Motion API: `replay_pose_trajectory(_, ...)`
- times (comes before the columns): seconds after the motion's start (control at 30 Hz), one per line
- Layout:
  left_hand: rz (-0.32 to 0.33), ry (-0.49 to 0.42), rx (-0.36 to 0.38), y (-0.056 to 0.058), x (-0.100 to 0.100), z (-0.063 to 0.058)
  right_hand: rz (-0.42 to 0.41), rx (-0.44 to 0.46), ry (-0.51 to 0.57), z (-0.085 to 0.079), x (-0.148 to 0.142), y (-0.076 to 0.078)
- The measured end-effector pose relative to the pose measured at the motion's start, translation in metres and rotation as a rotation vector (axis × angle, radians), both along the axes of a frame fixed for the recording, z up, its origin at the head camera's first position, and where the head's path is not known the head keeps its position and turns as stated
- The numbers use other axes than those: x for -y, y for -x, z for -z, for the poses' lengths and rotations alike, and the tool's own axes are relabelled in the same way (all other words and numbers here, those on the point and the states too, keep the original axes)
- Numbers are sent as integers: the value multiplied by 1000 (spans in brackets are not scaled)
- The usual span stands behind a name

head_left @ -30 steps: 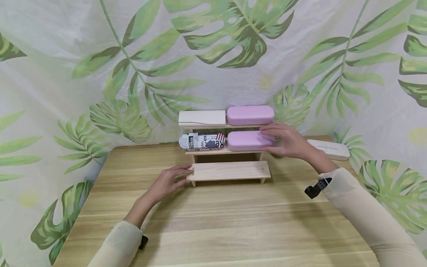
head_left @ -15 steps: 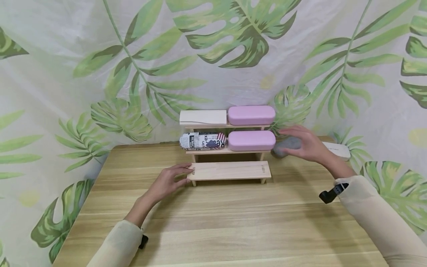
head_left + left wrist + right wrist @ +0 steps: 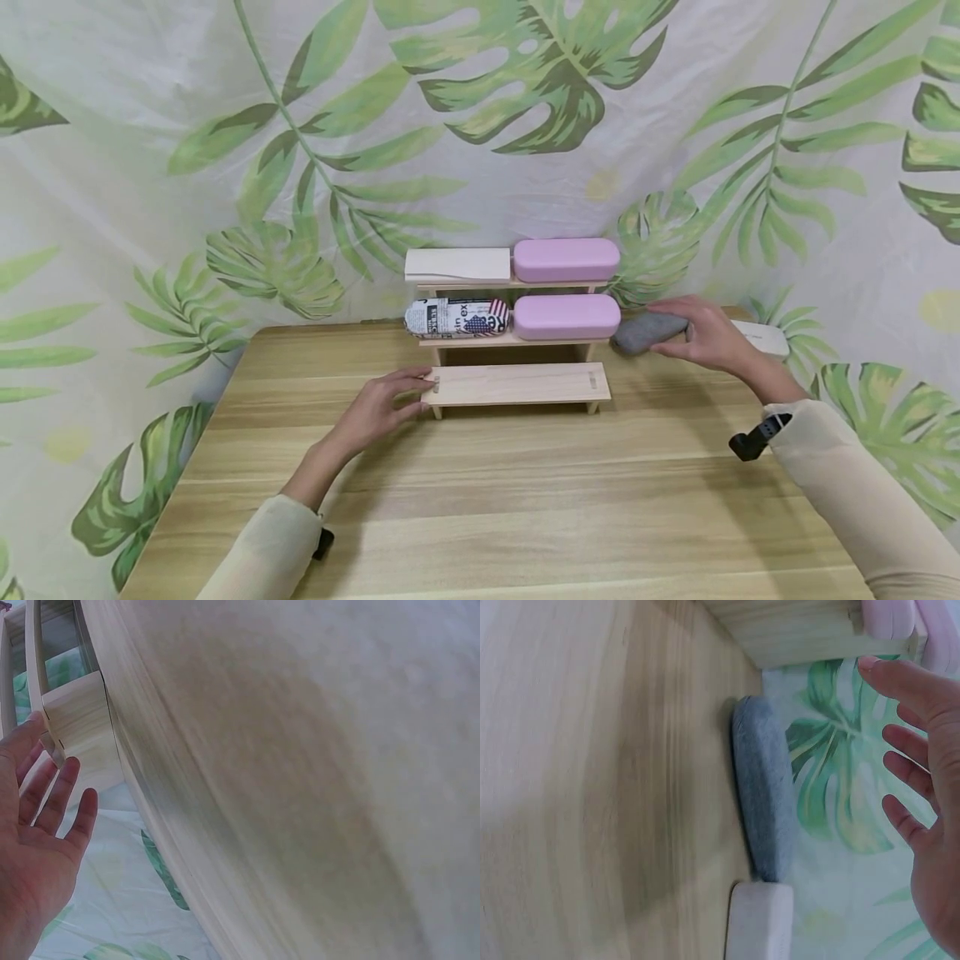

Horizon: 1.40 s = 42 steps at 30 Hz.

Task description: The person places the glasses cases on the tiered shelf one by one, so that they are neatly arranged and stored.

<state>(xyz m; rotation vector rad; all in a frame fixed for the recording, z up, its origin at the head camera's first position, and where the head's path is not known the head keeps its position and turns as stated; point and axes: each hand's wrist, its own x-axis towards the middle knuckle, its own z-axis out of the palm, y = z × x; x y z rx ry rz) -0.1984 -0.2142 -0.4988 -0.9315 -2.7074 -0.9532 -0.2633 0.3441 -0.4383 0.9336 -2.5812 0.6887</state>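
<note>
A three-tier wooden rack (image 3: 517,384) stands near the table's back edge. My left hand (image 3: 375,410) touches the left end of its lowest step; in the left wrist view the fingers (image 3: 56,799) are loosely spread by the wood. To the right of the rack a grey glasses case (image 3: 637,332) lies on the table. My right hand (image 3: 708,335) is over its right end in the head view. In the right wrist view that hand (image 3: 941,795) has its fingers spread, apart from the case. Two lilac cases, one a lilac case (image 3: 566,317) on the middle step, sit on the rack's right.
A newspaper-print case (image 3: 456,317) is on the middle step's left, a white case (image 3: 457,264) above it on the top step. Another white case (image 3: 765,338) lies on the wooden table (image 3: 525,500) behind my right hand. Leaf-patterned cloth (image 3: 525,183) hangs behind.
My right hand has left the lilac case on the middle step and moved right to the grey glasses case. The left hand stays at the rack's lowest step.
</note>
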Motion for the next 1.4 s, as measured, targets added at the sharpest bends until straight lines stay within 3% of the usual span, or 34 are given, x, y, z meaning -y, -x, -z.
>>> replay_pose_trajectory(0.47,-7,6,5,0,0,2,17,88,-70,19,-16,17)
replay_pose_trajectory(0.7,0,-5,-20,1,0,5,27,171,-78,22,-20,22)
replay_pose_trajectory(1.4,-4,3,8,0,1,1,38,356,-69,35,-26,53)
